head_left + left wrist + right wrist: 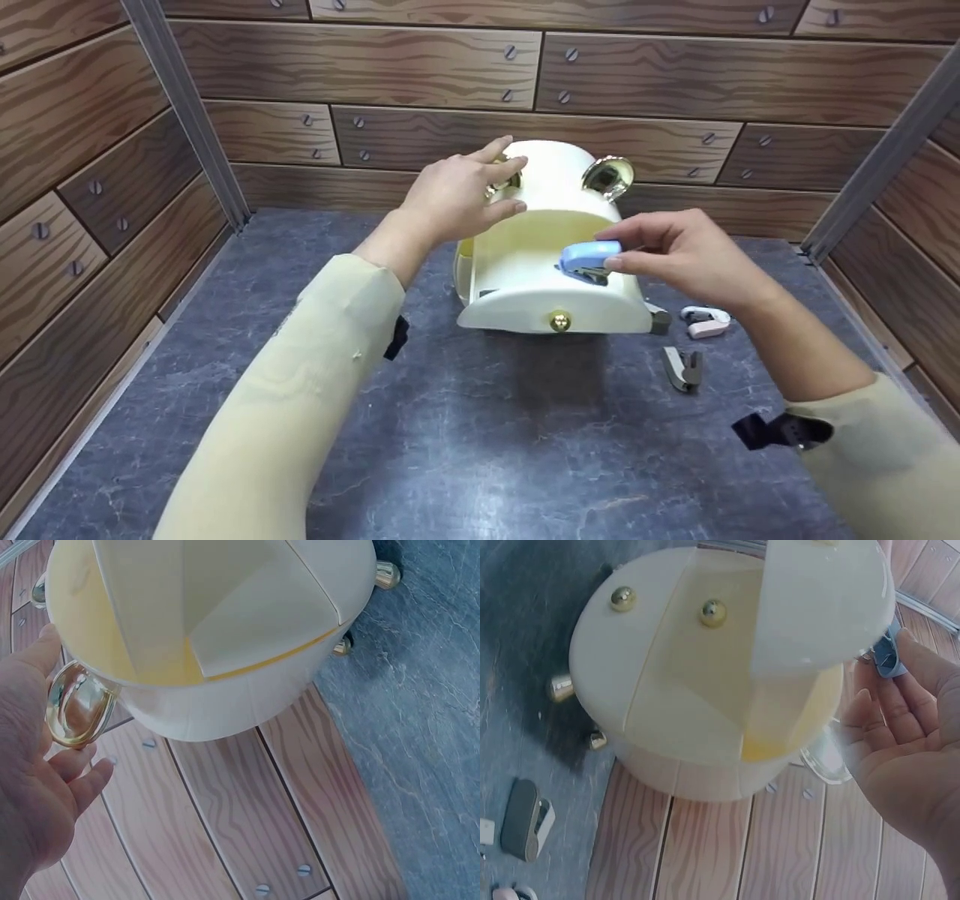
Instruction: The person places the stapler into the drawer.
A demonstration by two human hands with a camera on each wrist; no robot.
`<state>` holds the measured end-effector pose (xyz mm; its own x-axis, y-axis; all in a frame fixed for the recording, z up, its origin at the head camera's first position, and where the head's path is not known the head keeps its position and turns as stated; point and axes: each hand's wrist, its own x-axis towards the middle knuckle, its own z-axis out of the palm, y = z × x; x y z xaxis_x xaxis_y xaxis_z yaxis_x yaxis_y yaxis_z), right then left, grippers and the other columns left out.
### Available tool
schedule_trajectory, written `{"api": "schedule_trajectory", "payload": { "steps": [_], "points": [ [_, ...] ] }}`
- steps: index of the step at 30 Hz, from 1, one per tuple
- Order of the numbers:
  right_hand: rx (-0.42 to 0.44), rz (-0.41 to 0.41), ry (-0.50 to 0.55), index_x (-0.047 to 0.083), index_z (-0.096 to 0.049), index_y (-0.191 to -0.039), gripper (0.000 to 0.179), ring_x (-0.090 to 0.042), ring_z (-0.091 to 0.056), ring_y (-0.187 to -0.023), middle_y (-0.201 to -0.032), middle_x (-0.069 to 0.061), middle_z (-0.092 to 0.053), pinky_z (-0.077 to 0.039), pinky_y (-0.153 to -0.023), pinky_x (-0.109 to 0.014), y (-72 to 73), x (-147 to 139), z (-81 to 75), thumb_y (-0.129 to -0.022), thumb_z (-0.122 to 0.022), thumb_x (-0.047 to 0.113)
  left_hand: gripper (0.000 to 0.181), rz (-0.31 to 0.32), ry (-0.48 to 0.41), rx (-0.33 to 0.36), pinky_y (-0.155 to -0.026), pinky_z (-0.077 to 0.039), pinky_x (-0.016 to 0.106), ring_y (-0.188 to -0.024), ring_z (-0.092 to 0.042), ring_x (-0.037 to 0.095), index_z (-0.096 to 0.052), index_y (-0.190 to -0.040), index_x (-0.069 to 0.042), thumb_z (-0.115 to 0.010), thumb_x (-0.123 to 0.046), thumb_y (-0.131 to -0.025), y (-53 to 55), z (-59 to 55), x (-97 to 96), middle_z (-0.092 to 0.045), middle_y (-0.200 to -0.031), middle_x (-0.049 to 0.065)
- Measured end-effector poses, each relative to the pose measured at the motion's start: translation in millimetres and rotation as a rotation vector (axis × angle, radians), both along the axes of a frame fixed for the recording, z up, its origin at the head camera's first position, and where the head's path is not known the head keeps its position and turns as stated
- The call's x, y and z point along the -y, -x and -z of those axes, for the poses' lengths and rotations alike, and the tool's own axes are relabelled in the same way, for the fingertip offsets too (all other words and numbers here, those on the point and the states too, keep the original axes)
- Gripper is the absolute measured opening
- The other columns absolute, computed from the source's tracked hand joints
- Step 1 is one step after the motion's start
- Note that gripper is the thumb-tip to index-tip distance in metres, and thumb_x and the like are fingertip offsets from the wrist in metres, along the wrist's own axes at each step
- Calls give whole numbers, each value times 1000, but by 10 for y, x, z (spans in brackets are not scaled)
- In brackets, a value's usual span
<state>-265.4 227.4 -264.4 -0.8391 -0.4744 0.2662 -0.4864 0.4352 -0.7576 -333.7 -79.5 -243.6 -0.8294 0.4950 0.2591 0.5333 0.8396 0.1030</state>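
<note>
A white rounded cabinet (551, 165) with gold ear-like handles stands on the table. Its upper drawer (517, 304), with a gold knob (560, 321), is pulled out toward me. My right hand (690, 255) pinches a small blue stapler (589, 259) between thumb and fingers, over the right part of the open drawer. In the right wrist view the blue stapler (889, 652) is partly hidden behind the drawer front. My left hand (465, 195) rests at the left gold ear (79, 705), fingers spread around it. A small dark item (489, 292) shows inside the drawer's left side.
Right of the cabinet lie a white and pink stapler (705, 321), a grey stapler (682, 369) and a dark-ended one (660, 321) close against the drawer's corner. Wood-patterned walls (435, 67) with metal corner posts (187, 112) enclose the dark marbled table (450, 450).
</note>
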Motion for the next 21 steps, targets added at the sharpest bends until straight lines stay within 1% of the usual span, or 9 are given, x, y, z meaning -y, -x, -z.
{"api": "schedule_trajectory", "payload": {
  "steps": [8, 21],
  "points": [
    [64, -23, -45, 6, -79, -124, 30, -14, -72, -89, -109, -10, -79, -58, -74, -24, 57, 146, 63, -96, -82, 17, 67, -4, 1, -3, -108, -49, 55, -140, -55, 41, -42, -165, -32, -55, -62, -105, -4, 9, -3, -23, -176, -1],
    [152, -51, -61, 4, -78, -125, 31, -15, -74, -87, -109, -10, -80, -60, -71, -26, 106, 203, 104, -97, -80, 16, 68, -9, -11, 10, -112, -46, 56, -142, -53, 39, -42, -165, -33, -56, -62, -105, 3, 10, -5, -23, -176, -2]
  ]
}}
